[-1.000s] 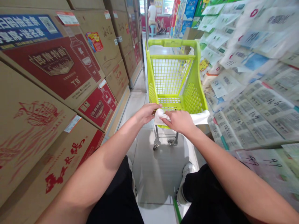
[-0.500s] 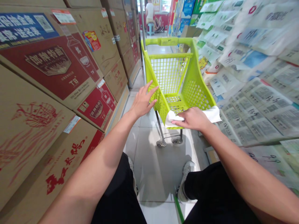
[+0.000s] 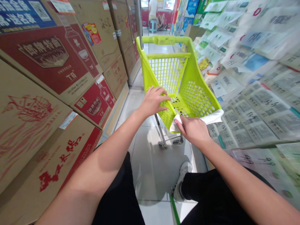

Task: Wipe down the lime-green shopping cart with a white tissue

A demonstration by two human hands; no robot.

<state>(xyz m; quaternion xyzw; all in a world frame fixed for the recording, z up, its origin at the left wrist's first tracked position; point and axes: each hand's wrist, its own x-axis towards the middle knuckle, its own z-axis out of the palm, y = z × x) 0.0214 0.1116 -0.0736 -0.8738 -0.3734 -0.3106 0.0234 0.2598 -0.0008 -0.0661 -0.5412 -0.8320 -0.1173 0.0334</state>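
Observation:
A lime-green plastic shopping cart [image 3: 161, 76] with lattice sides stands in front of me, its basket holding nothing that I can see. My left hand [image 3: 156, 100] lies over the basket's left rim, fingers bent across it toward the inside. A white cloth [image 3: 212, 117] is draped along the near front rim. My right hand [image 3: 194, 128] pinches the cloth at the front-left corner, thumb and fingers closed against the rim. Part of the cloth is hidden beneath that hand.
Stacked cardboard cartons [image 3: 47, 59] line the left side. Bagged paper packs [image 3: 255, 103] with price tags are piled on the right. A green strip [image 3: 174, 209] lies by my shoe [image 3: 184, 178]. Far ahead, a person [image 3: 153, 9] is at a blue stool [image 3: 153, 26].
My left hand has come down and right onto the cart's left rim. My right hand, still on the cloth, has shifted slightly; the cart has turned a little.

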